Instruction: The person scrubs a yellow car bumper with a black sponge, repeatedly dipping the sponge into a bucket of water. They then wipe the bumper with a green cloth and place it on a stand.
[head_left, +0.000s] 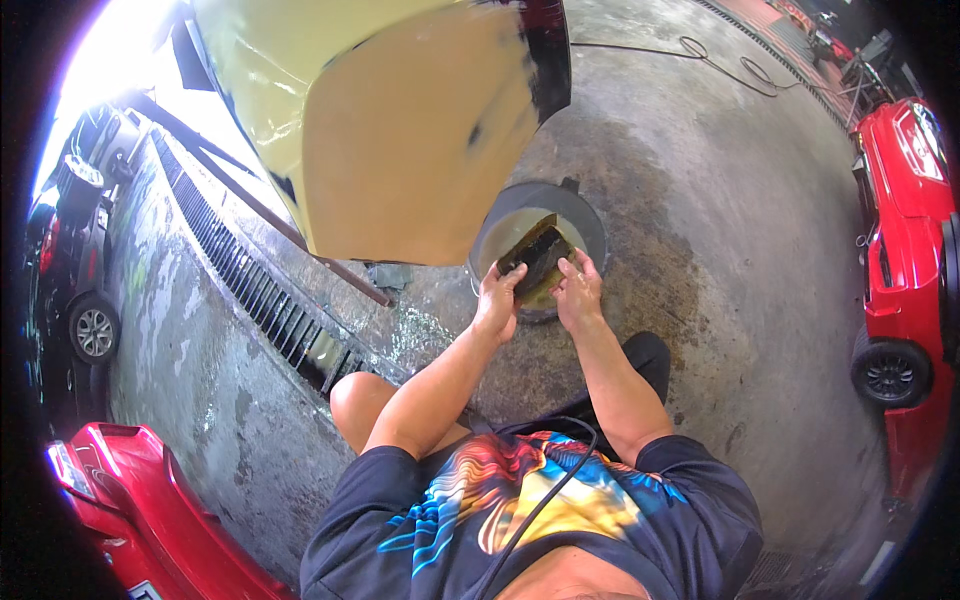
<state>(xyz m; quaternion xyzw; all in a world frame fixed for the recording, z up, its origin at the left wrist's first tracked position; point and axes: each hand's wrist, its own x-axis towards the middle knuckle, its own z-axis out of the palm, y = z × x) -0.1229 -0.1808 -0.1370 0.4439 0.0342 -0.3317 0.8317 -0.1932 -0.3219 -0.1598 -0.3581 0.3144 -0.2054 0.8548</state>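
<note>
Over a round bucket of cloudy water, both hands hold a dark block with a sheet around it, likely a sanding block with sandpaper. My left hand grips its near left end, thumb on top. At the right end, my right hand pinches the sheet's edge between thumb and fingers. Just beyond the hands stands a large yellowish car body panel with a smooth tan patch and dark worn edges. Its lower edge comes close to the bucket's left side. The undersides of the block and fingers are hidden.
A metal drain grate runs along the wet concrete floor at left, beside a long brown bar. Red vehicles flank the right and lower left. A dark car stands at far left. A black hose or cable lies behind.
</note>
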